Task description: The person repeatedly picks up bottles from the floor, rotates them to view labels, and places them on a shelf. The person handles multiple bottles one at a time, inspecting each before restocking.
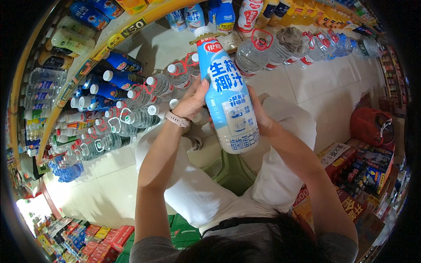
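Observation:
Between my two hands is a large blue-and-white plastic drink bottle (227, 85), tilted, with its white cap towards the shelf. A gold-coloured collar sits around its neck, and its label bears large writing. My left hand (194, 98), with a pale wristband on the wrist, grips the bottle's left side, thumb on the label. On the other side, my right hand (260, 115) holds the bottle lower down; its fingers are partly hidden behind it. Similar blue-and-white bottles (194, 18) stand on the shelf beyond the cap.
Clear water bottles (141, 116) crowd the floor at left, beneath a yellow-edged shelf (98, 54). Large water jugs (252, 54) line the right, a grey cloth (291, 41) on one. A green plastic stool (230, 174) is under me. Drink cartons (358, 167) and a red bag (370, 126) lie right.

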### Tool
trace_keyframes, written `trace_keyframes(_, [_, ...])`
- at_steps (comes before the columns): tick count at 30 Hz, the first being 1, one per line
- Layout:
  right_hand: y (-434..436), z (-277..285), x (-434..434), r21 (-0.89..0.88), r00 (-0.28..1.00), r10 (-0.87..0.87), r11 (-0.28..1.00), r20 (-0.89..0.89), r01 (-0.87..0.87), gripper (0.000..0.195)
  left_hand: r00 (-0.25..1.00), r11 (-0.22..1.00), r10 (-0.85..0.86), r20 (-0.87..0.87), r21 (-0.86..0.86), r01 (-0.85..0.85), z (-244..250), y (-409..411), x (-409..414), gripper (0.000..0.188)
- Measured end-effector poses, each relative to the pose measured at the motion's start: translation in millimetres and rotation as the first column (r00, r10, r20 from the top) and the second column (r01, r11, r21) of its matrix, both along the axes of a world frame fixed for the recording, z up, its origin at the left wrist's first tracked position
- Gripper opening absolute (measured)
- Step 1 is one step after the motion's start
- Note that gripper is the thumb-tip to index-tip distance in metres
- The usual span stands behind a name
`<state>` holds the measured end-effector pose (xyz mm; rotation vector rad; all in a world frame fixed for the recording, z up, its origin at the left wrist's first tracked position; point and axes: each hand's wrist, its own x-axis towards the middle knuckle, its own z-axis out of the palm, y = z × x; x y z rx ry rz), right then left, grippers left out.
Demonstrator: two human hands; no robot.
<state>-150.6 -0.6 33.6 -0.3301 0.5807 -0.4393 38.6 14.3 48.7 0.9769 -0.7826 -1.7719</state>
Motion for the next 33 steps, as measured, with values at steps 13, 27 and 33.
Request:
trace_keyframes(13, [3,11,5,-0.022,0.988,0.136,0.991,0.078,-0.134,0.089,0.981,0.996,0.007,-0.195,0.085,0.010,-2,-6,-10,0.071])
trace_keyframes(27, [3,-10,6,-0.110,0.996,0.053,0.992,-0.077,-0.061,0.089,0.961,0.984,0.087,-0.263,0.172,-0.042,-3,-7,-12,0.068])
trace_keyframes(33, [3,17,10,-0.129,0.953,-0.005,0.991,-0.302,-0.035,0.068,0.947,0.976,0.116,-0.299,0.213,-0.053,-11,-10,-13,0.064])
